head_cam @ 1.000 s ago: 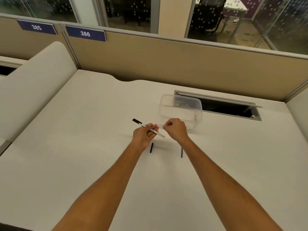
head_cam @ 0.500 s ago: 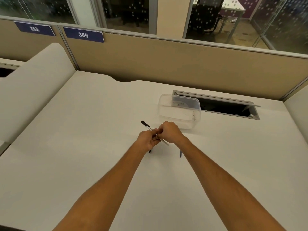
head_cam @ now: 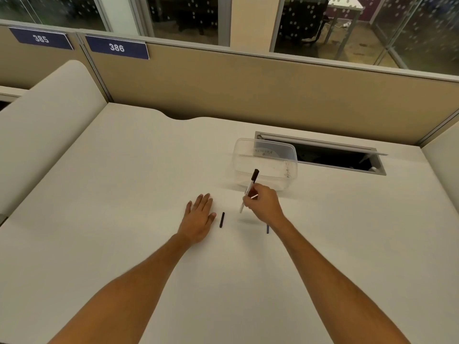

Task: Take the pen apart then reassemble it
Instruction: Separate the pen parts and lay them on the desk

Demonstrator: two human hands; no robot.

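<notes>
My right hand (head_cam: pixel 264 203) grips a white pen barrel (head_cam: pixel 249 188) with a dark end, held almost upright, dark end up, its lower tip just above the desk. My left hand (head_cam: pixel 200 218) lies flat on the desk, palm down, fingers spread, holding nothing. A small black pen part (head_cam: pixel 222 219) lies on the desk just right of my left thumb. A thin dark blue part (head_cam: pixel 267 229) lies under my right wrist, mostly hidden by it.
A clear plastic container (head_cam: pixel 265 163) stands just beyond my right hand. Behind it is an open cable hatch (head_cam: pixel 323 157) in the white desk (head_cam: pixel 124 194). A tan partition (head_cam: pixel 248 90) closes off the far edge.
The pen barrel passed from my left hand to my right hand and now stands nearly upright. My left hand let go and settled flat on the desk.
</notes>
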